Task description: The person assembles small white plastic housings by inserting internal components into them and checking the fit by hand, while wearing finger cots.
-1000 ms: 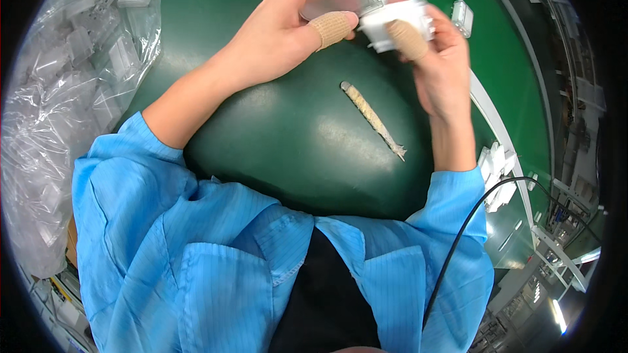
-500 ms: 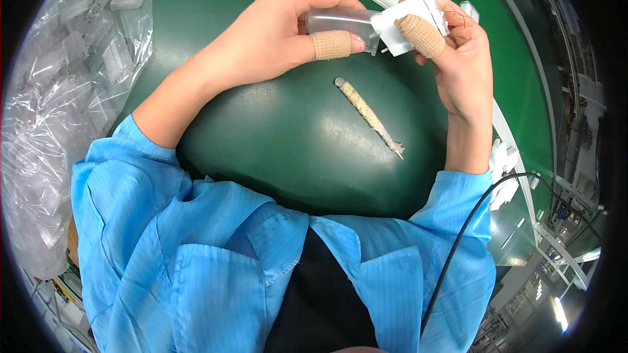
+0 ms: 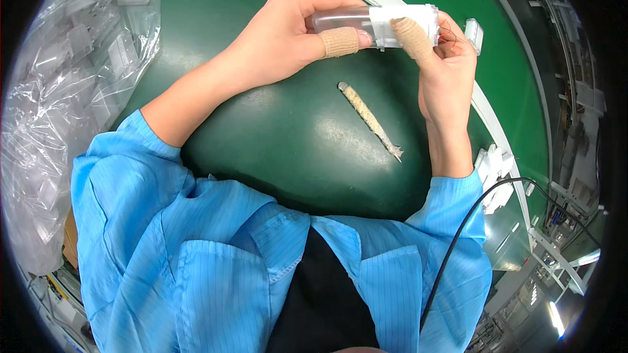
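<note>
My left hand (image 3: 294, 39) is closed round a clear plastic case (image 3: 343, 18), with a tan finger sleeve on its thumb. From the other side, my right hand (image 3: 445, 65) grips a white plastic part (image 3: 405, 16) with thin red and dark wires at its outer end. Its thumb, also in a tan sleeve, presses on the white face. The white part lines up with the case and seems to sit partly inside its mouth. Below the hands, a thin stick wrapped in yellowish, worn tape (image 3: 369, 121) lies slanted on the green table (image 3: 294, 144).
A large clear bag (image 3: 59, 104) of transparent cases fills the left side. Beyond the white curved edge strip (image 3: 490, 114), a small white-and-clear piece (image 3: 474, 36) lies on green surface. White pieces (image 3: 494, 173) are heaped by my right sleeve, where a black cable (image 3: 458, 235) runs.
The white part was tilted at the case's mouth; now it is level and in line with the case, further in. My right hand has moved left with it.
</note>
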`<action>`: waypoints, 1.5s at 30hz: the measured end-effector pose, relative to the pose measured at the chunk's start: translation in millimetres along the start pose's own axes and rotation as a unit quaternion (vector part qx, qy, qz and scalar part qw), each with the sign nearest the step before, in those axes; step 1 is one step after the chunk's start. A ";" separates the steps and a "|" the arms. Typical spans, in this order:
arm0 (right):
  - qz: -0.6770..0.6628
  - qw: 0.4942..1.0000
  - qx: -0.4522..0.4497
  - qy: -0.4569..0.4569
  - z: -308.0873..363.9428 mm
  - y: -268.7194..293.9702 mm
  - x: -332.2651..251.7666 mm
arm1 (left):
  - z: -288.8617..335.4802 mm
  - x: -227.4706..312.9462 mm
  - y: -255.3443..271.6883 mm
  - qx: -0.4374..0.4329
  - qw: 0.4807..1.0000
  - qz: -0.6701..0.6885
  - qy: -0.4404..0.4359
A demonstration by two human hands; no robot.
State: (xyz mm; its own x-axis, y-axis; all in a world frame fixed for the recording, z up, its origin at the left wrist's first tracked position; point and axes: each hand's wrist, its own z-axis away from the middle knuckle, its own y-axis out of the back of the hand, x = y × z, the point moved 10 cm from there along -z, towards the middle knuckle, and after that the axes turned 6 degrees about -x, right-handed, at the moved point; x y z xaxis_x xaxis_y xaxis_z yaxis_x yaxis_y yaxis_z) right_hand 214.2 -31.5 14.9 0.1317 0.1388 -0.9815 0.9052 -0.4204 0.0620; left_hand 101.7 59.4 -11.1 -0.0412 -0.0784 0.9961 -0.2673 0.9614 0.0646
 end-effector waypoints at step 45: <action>0.296 0.933 -0.105 0.179 13.3 -48.1 -57.0 | 1.4 -1.8 -2.0 -0.024 0.987 0.157 0.013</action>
State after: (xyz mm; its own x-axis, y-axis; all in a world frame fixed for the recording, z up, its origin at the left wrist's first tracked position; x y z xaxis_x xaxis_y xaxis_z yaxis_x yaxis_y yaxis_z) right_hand 157.7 -31.1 65.5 0.7248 0.2442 -0.6442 0.6863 -0.3377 0.6442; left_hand 101.0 57.3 -13.2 -0.0906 0.2321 0.9685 -0.1996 0.9485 -0.2460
